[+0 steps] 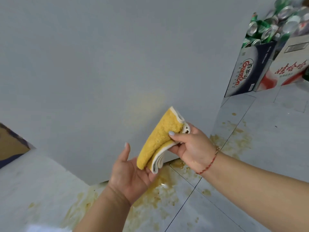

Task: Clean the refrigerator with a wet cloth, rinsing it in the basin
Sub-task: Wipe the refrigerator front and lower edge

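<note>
Right hand [192, 144] is pinching the folded yellow cloth [160, 139] at its upper end, thumb on the yellow face, fingers [173, 150] curling behind the white backing. Left hand [132, 173] is sitting palm-up under the cloth's lower end, fingers straight and relaxed, touching the bottom fold. Cloth is hanging tilted just in front of the grey refrigerator side panel [100, 64], near its bottom edge; a faint yellowish smear [145, 104] is showing on the panel above the cloth. Tiled floor [250, 190] below is carrying yellow-brown spill stains [160, 190] along the panel's base. Cardboard boxes [247, 71] with crushed cans [274, 22] are standing past the panel's right edge, well apart from the hands. Red string bracelet [209, 163] is sitting on the right wrist.
</note>
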`<state>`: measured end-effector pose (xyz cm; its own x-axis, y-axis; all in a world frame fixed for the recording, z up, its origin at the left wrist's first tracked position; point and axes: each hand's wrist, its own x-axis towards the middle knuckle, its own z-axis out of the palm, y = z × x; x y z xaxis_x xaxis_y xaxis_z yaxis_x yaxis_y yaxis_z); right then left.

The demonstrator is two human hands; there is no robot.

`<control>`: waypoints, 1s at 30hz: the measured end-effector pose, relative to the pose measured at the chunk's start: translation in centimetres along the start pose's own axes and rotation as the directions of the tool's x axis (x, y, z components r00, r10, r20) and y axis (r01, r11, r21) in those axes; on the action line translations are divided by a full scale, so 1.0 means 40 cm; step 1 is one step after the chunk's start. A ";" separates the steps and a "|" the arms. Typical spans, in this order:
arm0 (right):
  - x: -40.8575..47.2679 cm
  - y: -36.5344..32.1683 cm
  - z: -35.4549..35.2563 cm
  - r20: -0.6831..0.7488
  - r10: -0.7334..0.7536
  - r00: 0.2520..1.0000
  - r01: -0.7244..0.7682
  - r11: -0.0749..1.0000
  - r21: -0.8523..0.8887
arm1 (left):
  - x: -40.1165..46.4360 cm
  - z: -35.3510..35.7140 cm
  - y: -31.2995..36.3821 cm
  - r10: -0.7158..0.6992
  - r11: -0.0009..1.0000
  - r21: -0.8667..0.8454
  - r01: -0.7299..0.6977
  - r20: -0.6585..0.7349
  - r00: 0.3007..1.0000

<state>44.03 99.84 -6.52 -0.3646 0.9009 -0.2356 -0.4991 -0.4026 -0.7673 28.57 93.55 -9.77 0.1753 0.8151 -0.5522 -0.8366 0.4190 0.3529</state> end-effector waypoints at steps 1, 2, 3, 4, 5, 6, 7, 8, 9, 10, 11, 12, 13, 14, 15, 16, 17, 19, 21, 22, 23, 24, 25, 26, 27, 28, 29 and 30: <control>-0.001 0.008 0.006 0.025 0.024 0.999 -0.023 0.999 -0.036 | -0.023 -0.004 0.011 0.023 0.999 0.035 -0.023 0.005 1.000; -0.001 0.008 0.008 0.040 0.043 0.998 -0.040 0.997 -0.071 | -0.037 -0.003 0.018 0.053 0.996 0.075 -0.052 -0.001 0.999; 0.001 0.009 0.017 0.057 0.060 0.997 -0.054 0.993 -0.108 | -0.054 -0.006 0.030 0.102 0.989 0.113 -0.099 -0.018 0.995; 0.002 0.007 0.029 0.072 0.075 0.995 -0.063 0.987 -0.149 | -0.070 -0.008 0.044 0.160 0.978 0.146 -0.152 -0.039 0.986; 0.003 0.003 0.038 0.080 0.085 0.993 -0.068 0.979 -0.190 | -0.082 -0.006 0.057 0.212 0.963 0.180 -0.199 -0.058 0.976; 0.004 -0.002 0.053 0.090 0.092 0.992 -0.069 0.971 -0.230 | -0.098 -0.003 0.074 0.261 0.948 0.208 -0.243 -0.068 0.963; 0.007 -0.003 0.073 0.101 0.096 0.990 -0.067 0.962 -0.263 | -0.116 -0.002 0.095 0.309 0.930 0.229 -0.286 -0.069 0.949; 0.009 -0.006 0.088 0.103 0.098 0.990 -0.065 0.956 -0.287 | -0.128 0.002 0.112 0.342 0.915 0.252 -0.316 -0.069 0.937; 0.014 -0.006 0.105 0.103 0.095 0.990 -0.060 0.951 -0.304 | -0.140 0.004 0.130 0.371 0.899 0.277 -0.339 -0.072 0.926; 0.018 -0.006 0.126 0.106 0.091 0.990 -0.053 0.947 -0.316 | -0.152 0.005 0.150 0.397 0.885 0.296 -0.359 -0.079 0.915; 0.022 -0.006 0.145 0.108 0.088 0.990 -0.049 0.945 -0.324 | -0.162 0.006 0.167 0.412 0.877 0.304 -0.372 -0.080 0.907; 0.026 -0.005 0.166 0.107 0.084 0.991 -0.045 0.944 -0.328 | -0.171 0.005 0.183 0.424 0.872 0.305 -0.383 -0.080 0.902; 0.031 -0.005 0.188 0.106 0.077 0.991 -0.037 0.941 -0.335 | -0.181 0.004 0.200 0.434 0.868 0.302 -0.393 -0.079 0.897; 0.035 -0.005 0.206 0.101 0.071 0.992 -0.032 0.939 -0.344 | -0.189 0.005 0.214 0.438 0.868 0.293 -0.400 -0.074 0.896; 0.039 -0.006 0.227 0.094 0.066 0.993 -0.028 0.935 -0.354 | -0.202 0.006 0.230 0.441 0.871 0.272 -0.409 -0.063 0.896; 0.040 -0.009 0.245 0.082 0.061 0.995 -0.027 0.931 -0.365 | -0.212 0.008 0.244 0.444 0.874 0.246 -0.419 -0.054 0.894; 0.043 -0.013 0.263 0.069 0.059 0.996 -0.028 0.926 -0.376 | -0.225 0.012 0.260 0.448 0.877 0.218 -0.429 -0.050 0.892; 0.039 -0.027 0.304 0.044 0.057 0.997 -0.036 0.924 -0.382 | -0.257 0.031 0.289 0.456 0.882 0.163 -0.442 -0.054 0.889; 0.029 -0.046 0.345 0.027 0.060 0.998 -0.045 0.923 -0.382 | -0.290 0.055 0.309 0.455 0.887 0.120 -0.445 -0.073 0.887; 0.022 -0.058 0.368 0.017 0.066 0.998 -0.054 0.923 -0.382 | -0.308 0.070 0.318 0.457 0.888 0.108 -0.447 -0.090 0.885; 0.016 -0.071 0.393 0.008 0.073 0.997 -0.064 0.921 -0.384 | -0.326 0.083 0.331 0.464 0.885 0.108 -0.454 -0.114 0.878; 0.004 -0.082 0.417 0.003 0.088 0.996 -0.080 0.918 -0.389 | -0.348 0.093 0.339 0.468 0.883 0.108 -0.457 -0.126 0.875; -0.008 -0.089 0.429 0.001 0.084 0.996 -0.077 0.917 -0.391 | -0.361 0.098 0.336 0.479 0.877 0.110 -0.468 -0.119 0.869; -0.021 -0.107 0.454 -0.004 0.099 0.995 -0.093 0.914 -0.395 | -0.390 0.109 0.346 0.481 0.876 0.105 -0.471 -0.113 0.870; -0.034 -0.124 0.475 -0.007 0.109 0.994 -0.103 0.910 -0.402 | -0.414 0.118 0.356 0.485 0.874 0.108 -0.474 -0.117 0.867; -0.053 -0.142 0.497 -0.005 0.125 0.992 -0.116 0.907 -0.405 | -0.443 0.130 0.361 0.482 0.875 0.110 -0.471 -0.113 0.869; -0.070 -0.156 0.512 -0.009 0.128 0.992 -0.120 0.903 -0.414 | -0.468 0.141 0.362 0.490 0.871 0.116 -0.478 -0.109 0.865; -0.087 -0.175 0.533 -0.023 0.139 0.990 -0.135 0.896 -0.424 | -0.498 0.159 0.370 0.494 0.869 0.104 -0.484 -0.116 0.862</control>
<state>32.02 96.07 12.38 -0.4122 0.8398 -0.3533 -0.0644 -0.4136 -0.9082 16.00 86.04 11.25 -0.3228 0.8628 -0.3891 -0.7578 0.0107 0.6524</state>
